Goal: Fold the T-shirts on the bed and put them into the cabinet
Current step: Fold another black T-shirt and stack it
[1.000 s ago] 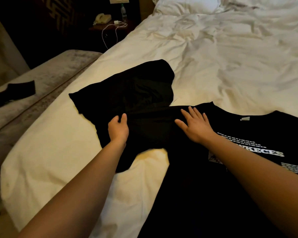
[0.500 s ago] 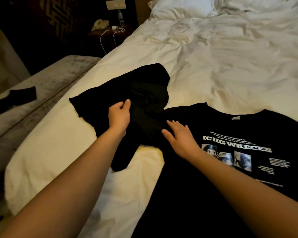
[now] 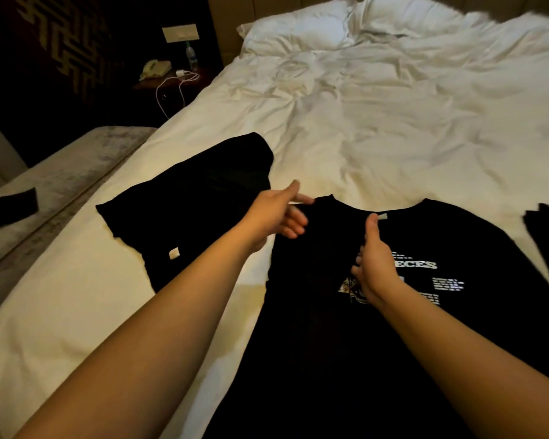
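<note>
One T-shirt (image 3: 393, 343) (black) — lettering reads "ECES".

Matt black cotton-like cloth on the printed T-shirt (image 3: 377, 343), soft and flat, with a chalky white print across the chest and a small white woven tag at the collar. Beside it, the second plain black T-shirt (image 3: 197, 210) shows the same dull, light-swallowing weave. Under both, the white bed sheet (image 3: 377, 128) is smooth cloth, heavily creased, faintly sheeny where light hits. At left, the grey upholstered bench (image 3: 64, 172) looks mottled, velvety. The white charging cable (image 3: 171, 90) gleams like smooth plastic.
</note>
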Motion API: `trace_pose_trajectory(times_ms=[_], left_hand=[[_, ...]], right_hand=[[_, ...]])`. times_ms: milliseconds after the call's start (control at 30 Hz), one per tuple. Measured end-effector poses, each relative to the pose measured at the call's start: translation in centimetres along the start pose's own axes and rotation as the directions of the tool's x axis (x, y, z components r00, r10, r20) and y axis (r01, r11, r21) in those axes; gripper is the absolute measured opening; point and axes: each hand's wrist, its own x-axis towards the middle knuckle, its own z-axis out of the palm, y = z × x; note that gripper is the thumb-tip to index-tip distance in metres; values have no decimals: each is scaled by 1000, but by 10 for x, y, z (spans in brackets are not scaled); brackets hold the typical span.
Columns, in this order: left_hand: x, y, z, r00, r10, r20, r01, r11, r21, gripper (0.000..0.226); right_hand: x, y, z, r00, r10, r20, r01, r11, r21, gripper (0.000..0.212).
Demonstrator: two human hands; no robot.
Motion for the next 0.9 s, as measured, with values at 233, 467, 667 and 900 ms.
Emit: trace_pose_trajectory(times_ms=[233,467,667,900], left_hand=[[36,-83,-12,885,-9,-466,188,922,339,25],[58,-92,9,896,-68,-440,256,888,382,42],[48,-107,27,719,611,-329,-105,564,819,11],[52,-119,31,981,182,65,-119,303,946,58]], right_hand=[[20,8,-12,996,-49,-71,22,939,-344,16],[40,6,-23,952,-282,-120,153,778,-610,29],[15,14,-26,824,-555,112,422,470,-776,67],[-5,49,-32,844,-275,461,474,-19,-880,71]])
